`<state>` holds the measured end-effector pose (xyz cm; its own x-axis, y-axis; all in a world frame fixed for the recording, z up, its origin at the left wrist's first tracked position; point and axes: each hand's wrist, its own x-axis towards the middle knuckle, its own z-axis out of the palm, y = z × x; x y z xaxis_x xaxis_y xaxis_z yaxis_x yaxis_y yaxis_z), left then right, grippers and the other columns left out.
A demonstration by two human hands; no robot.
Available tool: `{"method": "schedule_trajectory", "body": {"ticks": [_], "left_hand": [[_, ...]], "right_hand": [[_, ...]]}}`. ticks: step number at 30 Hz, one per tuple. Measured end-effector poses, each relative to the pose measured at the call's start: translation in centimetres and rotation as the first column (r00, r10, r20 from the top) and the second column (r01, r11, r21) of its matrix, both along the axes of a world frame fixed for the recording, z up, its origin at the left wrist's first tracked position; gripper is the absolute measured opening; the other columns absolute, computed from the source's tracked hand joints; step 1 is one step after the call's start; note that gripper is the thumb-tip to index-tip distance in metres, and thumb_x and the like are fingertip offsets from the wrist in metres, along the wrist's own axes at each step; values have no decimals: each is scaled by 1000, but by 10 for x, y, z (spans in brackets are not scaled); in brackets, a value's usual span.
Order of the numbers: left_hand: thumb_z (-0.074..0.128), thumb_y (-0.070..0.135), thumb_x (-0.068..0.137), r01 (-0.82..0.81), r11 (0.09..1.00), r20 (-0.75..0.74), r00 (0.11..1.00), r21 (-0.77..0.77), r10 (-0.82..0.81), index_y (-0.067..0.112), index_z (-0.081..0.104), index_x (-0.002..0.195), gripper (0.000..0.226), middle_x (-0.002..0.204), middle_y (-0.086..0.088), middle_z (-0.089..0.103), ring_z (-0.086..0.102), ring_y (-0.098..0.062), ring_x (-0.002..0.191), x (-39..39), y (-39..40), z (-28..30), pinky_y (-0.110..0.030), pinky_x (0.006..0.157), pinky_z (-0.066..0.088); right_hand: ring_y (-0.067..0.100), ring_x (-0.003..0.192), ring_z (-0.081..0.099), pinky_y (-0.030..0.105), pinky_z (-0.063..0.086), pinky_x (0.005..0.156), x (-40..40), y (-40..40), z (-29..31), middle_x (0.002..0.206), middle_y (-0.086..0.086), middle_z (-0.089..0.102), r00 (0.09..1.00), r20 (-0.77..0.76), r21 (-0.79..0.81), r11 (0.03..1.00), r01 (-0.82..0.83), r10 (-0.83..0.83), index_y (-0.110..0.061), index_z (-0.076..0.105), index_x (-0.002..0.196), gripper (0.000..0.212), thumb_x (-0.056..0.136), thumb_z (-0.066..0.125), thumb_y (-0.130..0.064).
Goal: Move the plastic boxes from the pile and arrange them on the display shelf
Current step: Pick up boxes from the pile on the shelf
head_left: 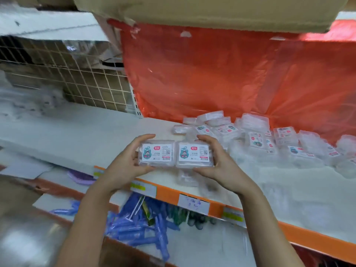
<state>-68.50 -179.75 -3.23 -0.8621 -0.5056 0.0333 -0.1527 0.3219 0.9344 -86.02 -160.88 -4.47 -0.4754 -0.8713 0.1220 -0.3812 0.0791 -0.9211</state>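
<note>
A red plastic sheet (212, 74) backs the pile (269, 137); left of the pile, left hand (123, 162) and right hand (221, 162) clasp 2 plastic boxes (175, 155) side by side.

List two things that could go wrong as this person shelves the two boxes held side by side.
The two labelled boxes are only pinched between the left hand and right hand, so they may buckle apart and drop. The loose pile on the shelf could slide if nudged.
</note>
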Motion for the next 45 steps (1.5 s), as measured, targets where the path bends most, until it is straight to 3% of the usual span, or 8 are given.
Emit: {"method": "schedule_trajectory", "body": {"ticks": [4,7,14,18,26,32,42,45], "left_hand": [[71,-7,77,-83,994,33,996,-77,86,45,49,118,70,112,3,64,63,-9,98,63,-64,-2,-23,80,55],[74,-2,75,-136,981,52,988,-142,144,44,49,119,68,114,4,64,63,-14,101,110,-110,-1,-31,84,56],[72,2,78,-240,939,67,962,-247,264,45,43,117,65,111,11,62,61,7,91,198,-200,5,-11,75,48],[73,4,78,-319,898,77,931,-303,356,38,43,124,64,109,12,59,56,13,89,237,-250,5,-12,72,48],[75,-1,73,-391,763,13,886,-514,463,0,55,118,49,104,5,46,47,-7,99,298,-366,3,-21,87,41],[76,-3,71,-403,772,40,875,-491,483,12,47,130,68,115,4,42,49,-9,105,332,-488,6,-5,78,42],[78,3,72,-354,812,6,915,-463,403,32,46,122,66,112,17,43,50,1,102,334,-643,13,-7,78,44],[77,8,75,-314,848,10,936,-428,352,40,43,121,66,113,25,43,53,-5,105,329,-684,9,-16,83,49]], "right_hand": [[1,107,52,20,47,85,42,-77,-1,124,-2,47,983,-169,29,997,-65,69,-28,33,128,64,78,73,-24],[-9,105,46,6,37,87,79,-136,-5,122,1,44,958,-267,4,994,-109,106,-24,36,120,60,76,76,-20],[-12,102,47,1,35,83,151,-254,-13,115,-8,42,948,-285,-51,985,-163,143,-28,38,119,61,74,79,-22],[3,108,46,8,35,87,180,-318,-15,117,-10,43,916,-337,-13,972,-234,216,-33,39,120,60,75,77,-22],[14,114,37,25,33,95,236,-471,-19,119,-5,43,851,-435,-5,944,-329,294,-16,44,129,64,75,78,-21],[12,114,36,20,31,93,261,-581,0,116,-8,40,831,-449,31,935,-354,330,-16,42,131,68,74,79,-21],[8,107,41,0,31,76,270,-712,22,121,2,43,842,-497,6,972,-237,208,-13,48,128,69,69,83,-21],[7,105,43,0,37,68,272,-738,28,115,-7,41,869,-463,16,982,-188,174,-30,48,123,61,72,81,-24]]}}
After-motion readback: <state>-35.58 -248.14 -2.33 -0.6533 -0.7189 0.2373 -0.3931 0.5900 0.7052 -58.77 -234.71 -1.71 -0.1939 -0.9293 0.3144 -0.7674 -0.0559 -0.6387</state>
